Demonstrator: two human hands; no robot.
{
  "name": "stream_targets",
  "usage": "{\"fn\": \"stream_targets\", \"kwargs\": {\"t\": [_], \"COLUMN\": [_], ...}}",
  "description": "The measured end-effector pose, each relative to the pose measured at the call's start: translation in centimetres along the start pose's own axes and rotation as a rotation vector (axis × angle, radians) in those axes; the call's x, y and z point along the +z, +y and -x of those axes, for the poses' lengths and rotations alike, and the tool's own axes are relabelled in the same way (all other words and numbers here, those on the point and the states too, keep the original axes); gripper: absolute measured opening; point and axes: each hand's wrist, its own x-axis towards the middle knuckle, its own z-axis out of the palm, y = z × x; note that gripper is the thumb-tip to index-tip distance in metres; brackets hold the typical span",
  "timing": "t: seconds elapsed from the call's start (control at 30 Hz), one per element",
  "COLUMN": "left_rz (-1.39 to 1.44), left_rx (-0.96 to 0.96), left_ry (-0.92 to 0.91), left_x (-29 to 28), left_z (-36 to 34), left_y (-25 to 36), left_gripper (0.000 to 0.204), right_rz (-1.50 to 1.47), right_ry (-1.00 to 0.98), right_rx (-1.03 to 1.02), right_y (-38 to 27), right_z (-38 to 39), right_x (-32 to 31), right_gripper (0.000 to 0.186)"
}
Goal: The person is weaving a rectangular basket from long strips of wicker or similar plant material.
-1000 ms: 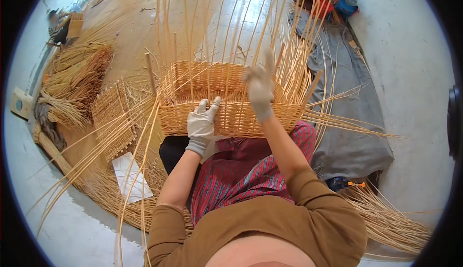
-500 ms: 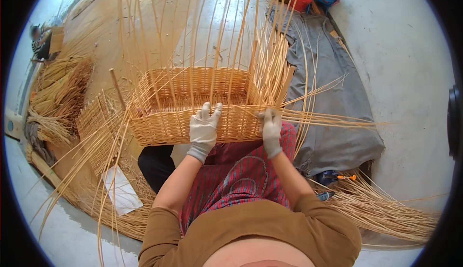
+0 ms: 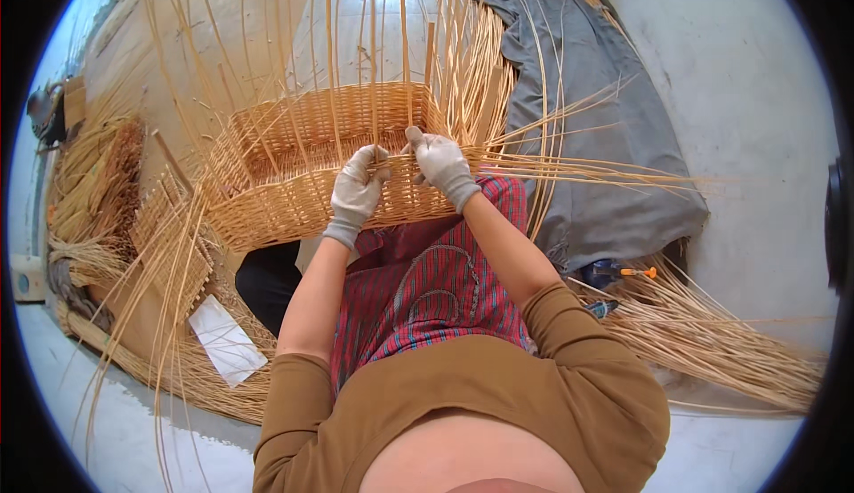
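A half-woven rectangular wicker basket [image 3: 294, 204] rests against my lap, with tall upright stakes [image 3: 331, 57] rising from its walls. My left hand [image 3: 358, 186], in a pale work glove, has its fingers curled closed over the near rim around the weaving rods. Close to its right, my right hand [image 3: 440, 165], gloved too, closes on the same rim beside an upright stake. Its thumb side points up along that stake. Long loose weaving rods [image 3: 569, 169] trail from the basket's right corner. The fingertips of both hands are partly hidden by the gloves and weave.
A grey cloth [image 3: 614, 199] lies on the right, with a pile of wicker rods [image 3: 712, 342] nearer me. Orange-handled pruners [image 3: 636, 271] sit by it. Bundled stalks [image 3: 98, 181] and a white sheet [image 3: 228, 340] are on the left. A person [image 3: 44, 115] is at far left.
My right hand has come left along the near rim from the corner toward my left hand. My left fingers, earlier laid over the rim, are curled now. The basket appears slightly turned.
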Motion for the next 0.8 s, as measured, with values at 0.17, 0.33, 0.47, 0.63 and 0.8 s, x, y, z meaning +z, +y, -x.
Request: {"fn": "stream_targets", "kwargs": {"t": [0.17, 0.33, 0.47, 0.63, 0.8], "left_rz": [-0.168, -0.323, -0.387, -0.305, -0.294], "left_rx": [-0.138, 0.007, -0.011, 0.011, 0.078], "left_ry": [0.024, 0.011, -0.042, -0.019, 0.011], "left_x": [0.7, 0.7, 0.3, 0.6, 1.0], "left_z": [-0.1, 0.0, 0.0, 0.0, 0.4], "left_y": [1.7, 2.5, 2.6, 2.6, 2.6], "left_gripper": [0.074, 0.096, 0.097, 0.096, 0.095], "right_rz": [0.015, -0.926, -1.258, -0.949, -1.624], "right_ry": [0.833, 0.078, 0.161, 0.234, 0.096], "right_rx": [-0.865, -0.320, -0.093, -0.269, -0.195], "right_y": [-2.1, -4.2, -5.2, -6.9, -6.8], "right_z": [-1.1, -6.1, -6.2, -6.5, -8.8], "right_x": [0.0, 0.4, 1.0, -1.6, -3.7], "right_gripper": [0.043, 0.046, 0.048, 0.048, 0.044]}}
